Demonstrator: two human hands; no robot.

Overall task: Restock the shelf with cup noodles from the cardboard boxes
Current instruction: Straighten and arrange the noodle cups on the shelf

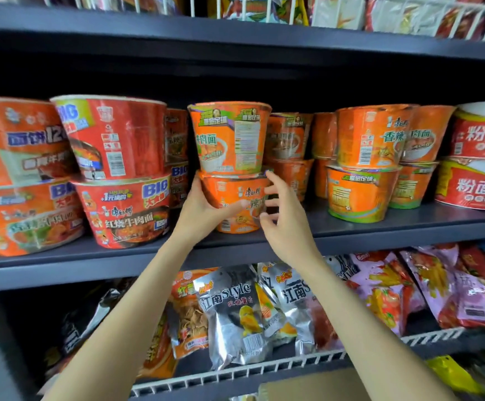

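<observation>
Facing me is a dark grey shelf [351, 227] stocked with cup noodles in stacks of two. Largest, at the far left, are the big red bowls [119, 175], two stacks side by side. At the far right stand red and white bowls [478, 160], also stacked. Between them sit smaller orange cups [362, 166] in several stacks. Below, a lower shelf behind a white wire rail [293, 369] holds silver snack bags [232, 314] and pink snack bags [409, 290]. A corner of a cardboard box [308, 386] shows at the bottom edge.

At centre, an orange upper cup [229, 137] stands on a lower orange cup [235, 204] at the shelf's front edge. My left hand [203, 206] grips the lower cup's left side, thumb across its front. My right hand [281, 209] hovers at its right side, fingers spread and loosely curled, holding nothing; I cannot tell whether the fingertips touch it.
</observation>
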